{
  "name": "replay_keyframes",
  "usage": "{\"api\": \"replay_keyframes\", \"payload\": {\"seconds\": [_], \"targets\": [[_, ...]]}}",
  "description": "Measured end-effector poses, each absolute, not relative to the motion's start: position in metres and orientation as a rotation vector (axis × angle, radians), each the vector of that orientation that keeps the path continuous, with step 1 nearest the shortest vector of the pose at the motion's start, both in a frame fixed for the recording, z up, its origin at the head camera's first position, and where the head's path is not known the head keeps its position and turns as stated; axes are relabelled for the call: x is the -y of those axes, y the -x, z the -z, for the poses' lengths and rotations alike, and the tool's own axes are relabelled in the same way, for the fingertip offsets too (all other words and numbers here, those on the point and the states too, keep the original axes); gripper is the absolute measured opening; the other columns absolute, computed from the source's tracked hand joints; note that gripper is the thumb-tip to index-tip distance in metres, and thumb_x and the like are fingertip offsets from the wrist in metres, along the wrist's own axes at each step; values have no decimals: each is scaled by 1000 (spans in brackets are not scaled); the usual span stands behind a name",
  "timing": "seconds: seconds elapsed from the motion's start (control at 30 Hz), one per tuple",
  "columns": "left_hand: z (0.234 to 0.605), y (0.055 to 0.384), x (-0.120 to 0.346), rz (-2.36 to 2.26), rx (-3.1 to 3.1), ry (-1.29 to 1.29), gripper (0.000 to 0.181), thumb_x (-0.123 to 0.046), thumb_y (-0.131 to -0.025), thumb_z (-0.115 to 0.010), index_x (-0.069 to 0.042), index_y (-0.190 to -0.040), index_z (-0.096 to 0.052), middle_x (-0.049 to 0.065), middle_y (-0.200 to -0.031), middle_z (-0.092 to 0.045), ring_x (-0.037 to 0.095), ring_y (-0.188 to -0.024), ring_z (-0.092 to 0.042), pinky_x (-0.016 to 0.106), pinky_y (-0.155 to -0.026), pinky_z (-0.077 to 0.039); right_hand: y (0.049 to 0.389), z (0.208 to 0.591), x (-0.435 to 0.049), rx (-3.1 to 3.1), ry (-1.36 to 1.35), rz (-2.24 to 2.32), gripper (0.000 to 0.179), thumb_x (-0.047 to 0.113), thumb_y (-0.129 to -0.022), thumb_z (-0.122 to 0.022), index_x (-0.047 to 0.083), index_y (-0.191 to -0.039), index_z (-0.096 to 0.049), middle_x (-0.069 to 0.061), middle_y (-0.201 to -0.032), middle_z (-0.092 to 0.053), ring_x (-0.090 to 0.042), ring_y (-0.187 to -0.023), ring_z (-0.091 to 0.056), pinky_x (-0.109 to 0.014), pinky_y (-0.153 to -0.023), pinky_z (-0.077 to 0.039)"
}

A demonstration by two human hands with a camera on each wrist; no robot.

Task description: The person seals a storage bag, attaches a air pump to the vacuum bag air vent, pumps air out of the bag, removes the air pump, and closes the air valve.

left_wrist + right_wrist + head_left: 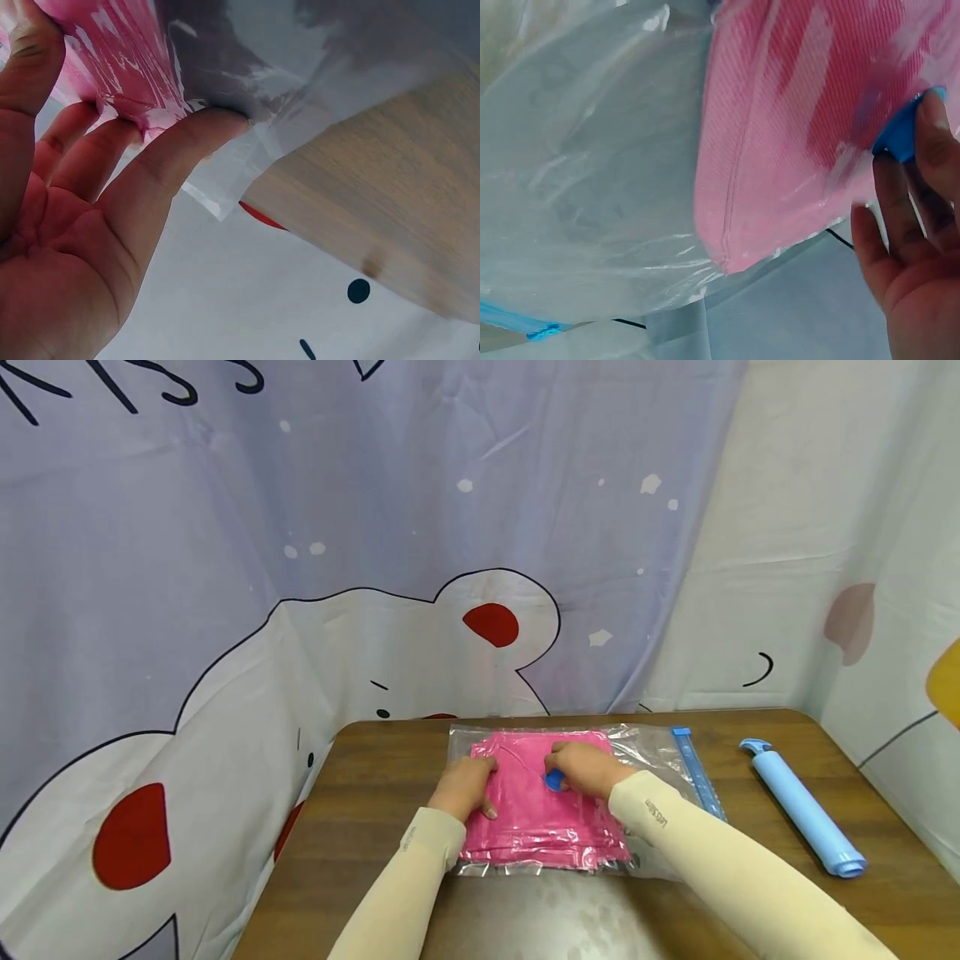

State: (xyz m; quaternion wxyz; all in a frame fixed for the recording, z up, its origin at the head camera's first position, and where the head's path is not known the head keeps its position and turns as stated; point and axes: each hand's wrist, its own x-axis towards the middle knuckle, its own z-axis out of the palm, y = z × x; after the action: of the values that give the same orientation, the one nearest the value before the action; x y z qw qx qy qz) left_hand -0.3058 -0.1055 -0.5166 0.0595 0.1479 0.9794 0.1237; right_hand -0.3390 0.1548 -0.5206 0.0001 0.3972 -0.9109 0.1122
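Note:
Folded pink cloth [517, 785] lies inside a clear plastic storage bag [652, 747] on the table. My right hand [588, 768] pinches a round blue valve cap [554, 779] on the bag's upper face. Thumb and fingers meet on that cap [901, 133] in the right wrist view. At the left side of the pink bundle, my left hand [465, 787] rests on the bag. Its fingers [161, 157] stretch out against the plastic in the left wrist view, spread apart.
A light blue hand pump [806, 810] lies on the wooden table [375, 793] at the right. The bag's blue zip strip [697, 774] runs along its right end. Behind the table hangs a printed curtain [420, 510].

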Motion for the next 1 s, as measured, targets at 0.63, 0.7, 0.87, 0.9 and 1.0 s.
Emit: {"api": "replay_keyframes", "payload": {"seconds": [0.63,0.7,0.87,0.9,1.0], "targets": [[577,338,114,-381,-3023,-534,84,-36,-64,-111,-12,-137,-77,13,-130,-84,37,-123,-78,55,-112,-64,328,524,-145,2940,-983,-409,15,-8,-88,-83,7,-88,-82,-5,-83,-76,-16,-75,-64,-34,-74,-62],[566,333,113,-389,-3022,-539,84,-37,-65,-110,-12,-138,-77,12,-130,-84,37,-123,-78,54,-112,-64,330,524,-146,2930,-1003,-403,17,-9,-85,-84,7,-86,-81,-3,-80,-74,-15,-73,-61,-32,-72,-60],[559,331,113,-401,-3006,-518,84,-33,-65,-111,-12,-139,-77,12,-132,-83,38,-127,-77,55,-114,-63,334,520,-145,2941,-1035,-397,18,-9,-81,-83,8,-81,-78,-1,-76,-70,-13,-71,-55,-31,-71,-57],[549,326,110,-405,-2976,-475,84,-29,-66,-110,-11,-141,-76,13,-134,-82,39,-130,-76,55,-118,-61,333,518,-144,2946,-1035,-393,17,-9,-81,-82,8,-80,-77,-1,-77,-70,-14,-71,-55,-31,-72,-58],[550,327,112,-411,-2974,-478,86,-30,-66,-110,-11,-142,-75,13,-135,-82,39,-129,-76,55,-116,-62,332,515,-142,2942,-1045,-385,15,-9,-82,-82,6,-83,-79,-2,-80,-74,-14,-73,-58,-33,-75,-61]]}}
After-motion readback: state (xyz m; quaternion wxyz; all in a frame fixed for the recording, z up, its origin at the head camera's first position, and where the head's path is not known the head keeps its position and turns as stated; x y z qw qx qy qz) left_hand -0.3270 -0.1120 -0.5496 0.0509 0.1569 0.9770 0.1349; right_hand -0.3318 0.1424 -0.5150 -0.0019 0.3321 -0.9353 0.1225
